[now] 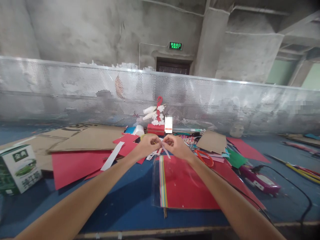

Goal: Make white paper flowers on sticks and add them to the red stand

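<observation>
Both my arms reach forward over the blue table, and the fingertips meet near the middle of the view. My left hand [151, 145] is closed in a pinch at one side of a thin, pale paper strip [166, 152]. From the other side my right hand [174, 145] pinches the same strip, whose loose end hangs down between the hands. Just beneath lies a clear sleeve of coloured paper [190, 183], red on top with striped edges at its left. Behind the hands stands a red box [156, 129] with a red hooked stem and white paper flowers [158, 115].
Cardboard sheets [90, 138] and red paper [75, 166] cover the left side, beside a milk carton [21, 170]. A lit phone [168, 124] stands behind. To the right are an orange-red ring [205, 159], green paper [236, 158] and a magenta device [261, 180] with a black cord.
</observation>
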The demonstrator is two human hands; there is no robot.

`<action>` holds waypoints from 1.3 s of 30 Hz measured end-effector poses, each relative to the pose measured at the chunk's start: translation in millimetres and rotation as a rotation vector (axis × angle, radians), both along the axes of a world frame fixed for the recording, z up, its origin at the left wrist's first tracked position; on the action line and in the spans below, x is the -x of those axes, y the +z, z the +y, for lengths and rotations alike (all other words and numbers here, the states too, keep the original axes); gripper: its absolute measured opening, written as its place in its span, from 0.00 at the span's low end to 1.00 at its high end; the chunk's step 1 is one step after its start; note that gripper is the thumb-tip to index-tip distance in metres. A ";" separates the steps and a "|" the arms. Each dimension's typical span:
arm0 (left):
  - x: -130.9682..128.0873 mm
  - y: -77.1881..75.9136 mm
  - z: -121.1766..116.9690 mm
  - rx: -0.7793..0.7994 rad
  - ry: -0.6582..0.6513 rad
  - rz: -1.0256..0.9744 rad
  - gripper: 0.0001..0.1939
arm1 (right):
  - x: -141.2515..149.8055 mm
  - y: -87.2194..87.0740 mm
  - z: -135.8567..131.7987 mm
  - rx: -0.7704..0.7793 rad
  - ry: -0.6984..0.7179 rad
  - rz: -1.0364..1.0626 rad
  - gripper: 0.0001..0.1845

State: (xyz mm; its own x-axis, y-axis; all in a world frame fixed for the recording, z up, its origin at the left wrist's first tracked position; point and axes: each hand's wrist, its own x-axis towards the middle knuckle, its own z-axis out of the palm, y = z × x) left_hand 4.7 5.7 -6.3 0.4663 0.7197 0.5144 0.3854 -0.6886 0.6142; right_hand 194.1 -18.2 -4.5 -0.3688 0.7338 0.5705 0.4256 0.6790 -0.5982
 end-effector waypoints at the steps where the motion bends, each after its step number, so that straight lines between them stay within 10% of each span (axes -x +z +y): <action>1: 0.2 -0.6 -0.1 -0.010 0.011 0.019 0.10 | -0.1 -0.2 0.1 0.003 0.004 -0.008 0.06; 39: -0.4 0.9 -1.4 -0.020 -0.034 -0.027 0.06 | 2.2 2.0 -3.0 -0.018 -0.003 -0.004 0.09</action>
